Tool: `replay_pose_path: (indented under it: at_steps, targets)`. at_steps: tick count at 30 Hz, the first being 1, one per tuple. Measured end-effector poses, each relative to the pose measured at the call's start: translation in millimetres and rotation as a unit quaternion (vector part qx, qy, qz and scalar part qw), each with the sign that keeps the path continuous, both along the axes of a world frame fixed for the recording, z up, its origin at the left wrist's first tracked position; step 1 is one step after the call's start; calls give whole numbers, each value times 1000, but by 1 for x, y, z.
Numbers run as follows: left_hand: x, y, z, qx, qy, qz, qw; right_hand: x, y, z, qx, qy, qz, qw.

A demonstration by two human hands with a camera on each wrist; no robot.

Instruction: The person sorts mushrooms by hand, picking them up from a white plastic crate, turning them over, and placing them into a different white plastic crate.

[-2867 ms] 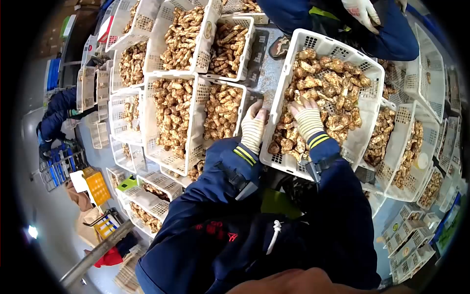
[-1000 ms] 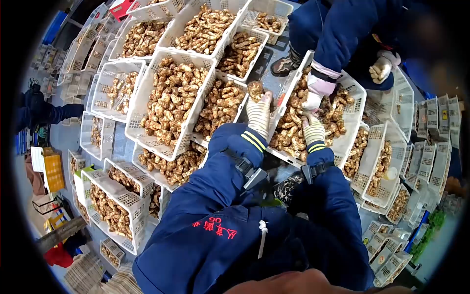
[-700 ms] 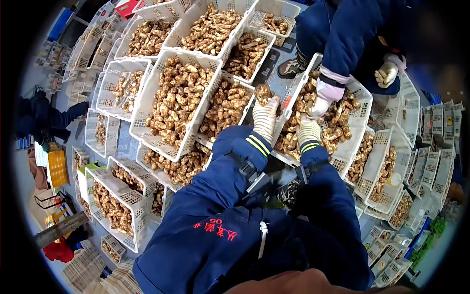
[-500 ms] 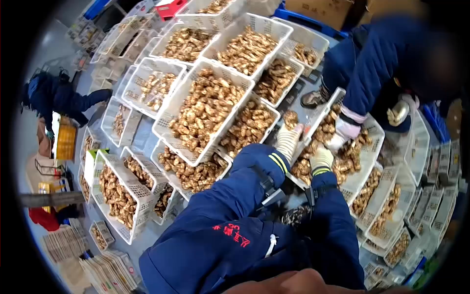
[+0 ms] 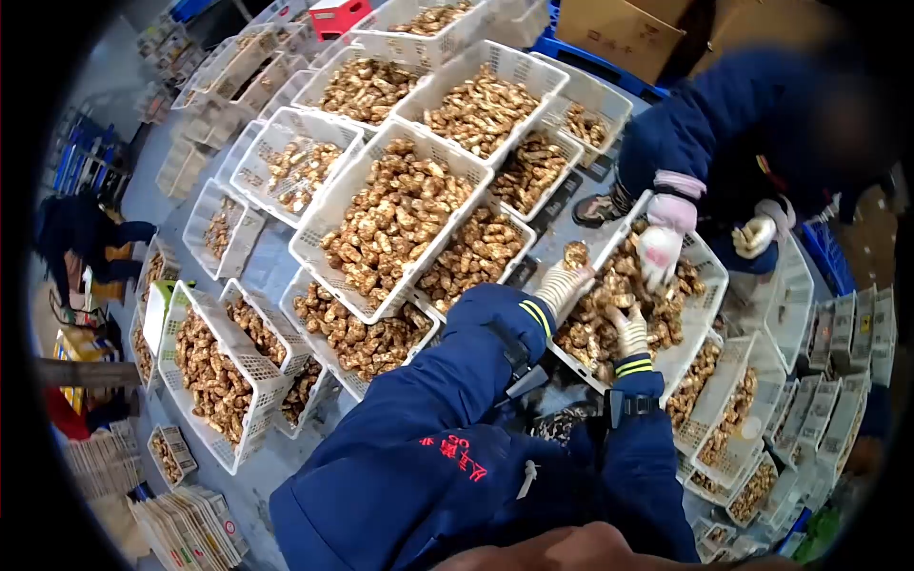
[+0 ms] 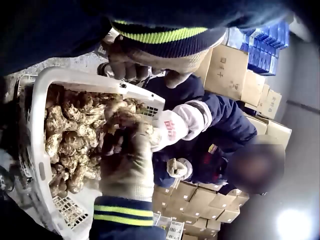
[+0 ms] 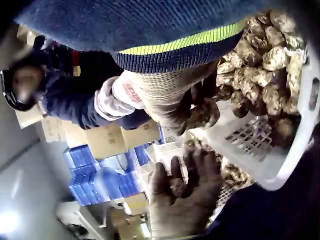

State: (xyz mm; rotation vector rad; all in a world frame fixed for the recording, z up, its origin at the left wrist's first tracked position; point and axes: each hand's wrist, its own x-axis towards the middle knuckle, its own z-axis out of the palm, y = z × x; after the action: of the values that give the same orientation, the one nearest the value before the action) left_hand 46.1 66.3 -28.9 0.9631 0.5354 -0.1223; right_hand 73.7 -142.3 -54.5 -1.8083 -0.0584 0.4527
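A white crate (image 5: pixel 700 314) of brown-and-cream mushrooms (image 5: pixel 595 333) stands in front of me. My left hand (image 5: pixel 562 285), in a striped knit glove, is at the crate's left rim and holds a mushroom (image 5: pixel 575 253) beyond its fingers. In the right wrist view that palm (image 7: pixel 182 210) faces the camera. My right hand (image 5: pixel 630 335) is over the heap, thumb and fingers on a mushroom; the right wrist view shows this mushroom (image 7: pixel 205 115) in its curled fingers. Another person's gloved hand (image 5: pixel 659 255) reaches into the same crate, just beyond mine.
Several white crates of mushrooms (image 5: pixel 381 219) stand close on the left, some stacked. More crates (image 5: pixel 724 409) stand on the right. The other person (image 5: pixel 733 133) sits across the crate. Cardboard boxes (image 5: pixel 619 33) lie at the back.
My left hand has gone from resting at the crate's rim to holding a mushroom there. The other person's hand has come into the crate. The head view has turned.
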Motion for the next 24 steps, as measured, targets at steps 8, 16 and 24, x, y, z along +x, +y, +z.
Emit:
replay_pose_path:
  at_steps: [8,16,24]
  targets:
    - [-9,-11,23,-200,17,-48,979,-12,-4,5,243,-6,-21,970]
    - [0,-9,-8,-161,-65,-27,984,-26,15,66,106,108,-61,987]
    - [-9,-2,32,-189,-55,33,980,-14,23,73,-89,-184,53,977]
